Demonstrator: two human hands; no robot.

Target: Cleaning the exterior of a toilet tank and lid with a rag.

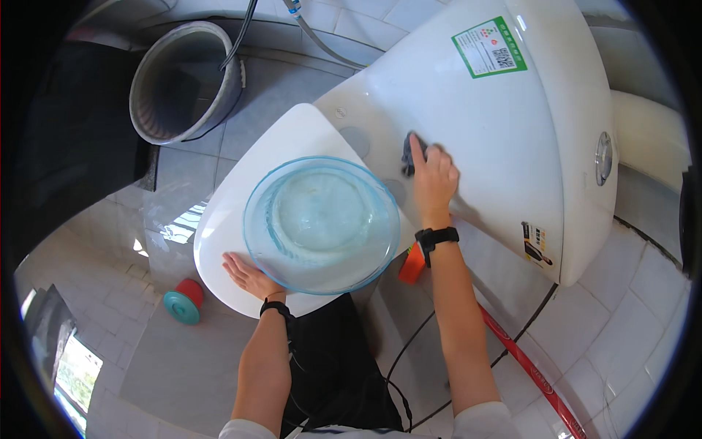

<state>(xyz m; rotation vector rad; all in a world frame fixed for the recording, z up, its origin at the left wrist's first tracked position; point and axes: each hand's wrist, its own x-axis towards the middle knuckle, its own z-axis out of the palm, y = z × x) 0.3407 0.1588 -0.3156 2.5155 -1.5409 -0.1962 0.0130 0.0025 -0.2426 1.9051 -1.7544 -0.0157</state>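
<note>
My right hand presses a dark grey cloth against the front of a white toilet tank, with the fingers closed on the cloth. My left hand lies flat on the lowered white toilet lid, fingers stretched out and nothing in them. Close beside it, a clear bluish basin sits on the lid with cloudy water in it. A green-edged label and a small yellow-and-black sticker are stuck on the tank. An oval metal flush button shows on its top.
A grey bucket stands on the tiled floor at the far left. A thin hose runs behind the toilet. A red-and-teal object lies at the left. An orange object and a red pole are at the right.
</note>
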